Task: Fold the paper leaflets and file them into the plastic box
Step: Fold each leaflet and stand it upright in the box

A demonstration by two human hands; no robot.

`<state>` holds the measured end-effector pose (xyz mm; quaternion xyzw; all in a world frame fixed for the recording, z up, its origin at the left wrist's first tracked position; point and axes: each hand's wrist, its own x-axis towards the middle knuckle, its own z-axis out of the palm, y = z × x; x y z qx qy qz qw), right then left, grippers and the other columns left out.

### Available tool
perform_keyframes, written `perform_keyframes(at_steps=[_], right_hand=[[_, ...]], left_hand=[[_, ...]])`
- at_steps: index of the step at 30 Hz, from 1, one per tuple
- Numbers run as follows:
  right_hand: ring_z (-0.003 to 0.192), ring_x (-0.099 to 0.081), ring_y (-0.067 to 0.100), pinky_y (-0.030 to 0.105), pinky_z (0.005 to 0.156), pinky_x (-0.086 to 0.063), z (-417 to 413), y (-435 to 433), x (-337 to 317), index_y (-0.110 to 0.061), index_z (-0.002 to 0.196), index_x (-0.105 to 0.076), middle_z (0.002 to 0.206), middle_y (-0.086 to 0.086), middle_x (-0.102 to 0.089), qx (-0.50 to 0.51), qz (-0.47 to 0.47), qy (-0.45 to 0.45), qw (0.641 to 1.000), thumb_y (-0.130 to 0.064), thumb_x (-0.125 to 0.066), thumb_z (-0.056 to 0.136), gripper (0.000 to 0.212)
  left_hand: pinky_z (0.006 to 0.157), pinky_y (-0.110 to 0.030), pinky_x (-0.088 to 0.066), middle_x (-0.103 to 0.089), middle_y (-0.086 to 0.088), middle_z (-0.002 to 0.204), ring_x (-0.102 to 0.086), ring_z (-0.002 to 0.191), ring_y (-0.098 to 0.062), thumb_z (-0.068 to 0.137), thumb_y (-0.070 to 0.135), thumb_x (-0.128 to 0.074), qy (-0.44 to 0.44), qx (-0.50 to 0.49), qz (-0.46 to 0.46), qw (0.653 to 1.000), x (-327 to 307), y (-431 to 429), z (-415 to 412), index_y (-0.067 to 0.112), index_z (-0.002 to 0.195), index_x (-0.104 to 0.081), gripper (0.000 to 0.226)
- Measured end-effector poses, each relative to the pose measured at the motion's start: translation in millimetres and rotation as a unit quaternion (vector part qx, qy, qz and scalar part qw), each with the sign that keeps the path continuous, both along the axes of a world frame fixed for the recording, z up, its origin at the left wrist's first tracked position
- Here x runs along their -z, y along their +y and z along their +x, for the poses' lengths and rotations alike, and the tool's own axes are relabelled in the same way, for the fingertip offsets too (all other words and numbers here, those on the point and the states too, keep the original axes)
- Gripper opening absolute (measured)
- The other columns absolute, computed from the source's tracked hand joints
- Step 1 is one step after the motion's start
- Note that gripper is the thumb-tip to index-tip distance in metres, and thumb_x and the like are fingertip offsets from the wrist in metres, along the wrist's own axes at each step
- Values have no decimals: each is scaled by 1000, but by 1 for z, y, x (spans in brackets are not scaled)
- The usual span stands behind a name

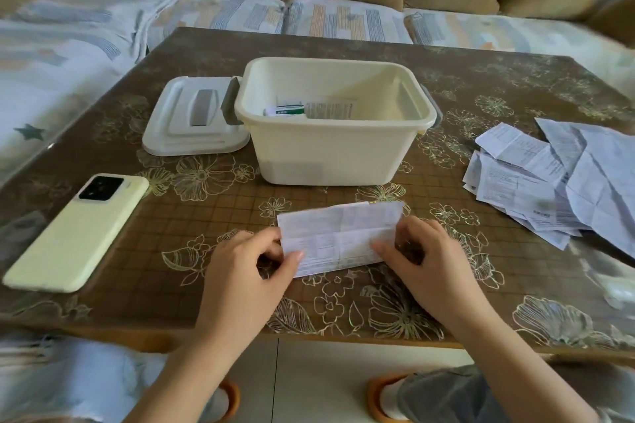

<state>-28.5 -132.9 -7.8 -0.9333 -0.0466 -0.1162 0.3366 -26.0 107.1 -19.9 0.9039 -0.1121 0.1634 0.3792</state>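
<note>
You are pinching the folded white paper leaflet (340,233) at both ends — left hand (254,261), right hand (426,250) — and uneven pressure may be risking a skewed crease.

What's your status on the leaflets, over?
Left hand, right hand pinch one leaflet, part-folded. Plastic box open, lid beside it. More leaflets piled right. Nothing blocks the box.

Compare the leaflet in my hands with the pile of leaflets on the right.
The held leaflet is folded into a strip; the pile lies opened out and creased. The held leaflet is one sheet, gripped by left hand and right hand; the pile is several overlapping sheets, untouched. Both are white printed paper.
</note>
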Motion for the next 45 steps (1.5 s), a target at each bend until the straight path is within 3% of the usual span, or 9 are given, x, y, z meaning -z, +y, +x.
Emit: perform_keyframes(at_steps=[5, 10, 13, 17, 24, 30, 36, 40, 45], right_hand=[[88, -48, 7, 22, 73, -38, 4, 10, 4, -25, 111, -62, 82, -28, -54, 42, -19, -10, 999, -36, -71, 82, 33], [90, -48, 9, 29, 82, -39, 3, 12, 5, -26, 130, -49, 84, -19, -58, 48, -22, -12, 999, -35, -75, 79, 58], [89, -49, 6, 24, 80, -42, 3, 10, 8, -25, 136, -43, 95, -14, -55, 51, -33, -23, 998, -39, -76, 76, 70], [104, -53, 10, 29, 84, -47, 6, 9, 3, -26, 129, -52, 119, -9, -51, 29, -83, -23, 996, -40, -74, 78, 57], [116, -55, 7, 32, 94, -48, 15, 12, -7, -28, 104, -70, 123, -13, -61, -187, -149, -61, 969, -50, -64, 79, 34], [93, -68, 11, 32, 75, -56, 20, 7, -5, -17, 95, -73, 103, -6, -72, -274, -231, -189, 914, -28, -62, 93, 15], [81, -69, 15, 33, 69, -55, 19, 13, -6, -14, 87, -68, 87, -6, -71, -207, -176, -193, 943, -19, -59, 91, 11], [64, -63, 8, 27, 56, -51, 9, 18, -13, -20, 89, -66, 75, -13, -67, -174, -111, -156, 966, -28, -55, 91, 14], [75, -65, 2, 27, 57, -55, 4, 19, -4, -27, 105, -61, 91, -18, -69, -117, -45, -113, 986, -38, -53, 91, 19]], left_hand=[[71, -28, -42, -56, 23, 76, -51, 78, -7, 75, 31, -74, -22, -53, 38, 998, 3, -6, -2, 22, 110, -64, 38], [84, -26, -46, -60, 9, 118, -55, 101, -8, 75, 27, -75, -33, -64, 38, 997, 8, -8, -6, 16, 134, -52, 64], [93, -28, -46, -51, 2, 136, -50, 118, -13, 78, 27, -73, -31, -54, 53, 997, 9, -6, -3, 17, 134, -55, 60], [87, -33, -49, -65, 17, 115, -52, 104, -8, 88, 27, -60, -74, -7, 99, 992, 11, -6, 0, 26, 106, -73, 22], [81, -34, -50, -68, 24, 105, -54, 95, -7, 84, 20, -71, -74, 7, 96, 993, 14, -4, 3, 29, 97, -77, 17], [77, -33, -51, -69, 25, 104, -53, 91, -6, 88, 30, -61, -84, 1, 70, 994, 15, -4, 3, 30, 97, -78, 19], [83, -31, -46, -66, 23, 104, -57, 97, -7, 87, 63, -53, -103, 39, 81, 991, 10, -5, -2, 26, 101, -75, 46], [68, -25, -49, -56, 18, 87, -58, 81, -7, 81, 53, -64, -98, 1, 13, 995, 15, -3, -4, 24, 94, -75, 34], [56, -28, -48, -55, 14, 72, -54, 67, -8, 84, 50, -58, -58, -23, 7, 998, 15, -4, -2, 27, 98, -70, 29]])
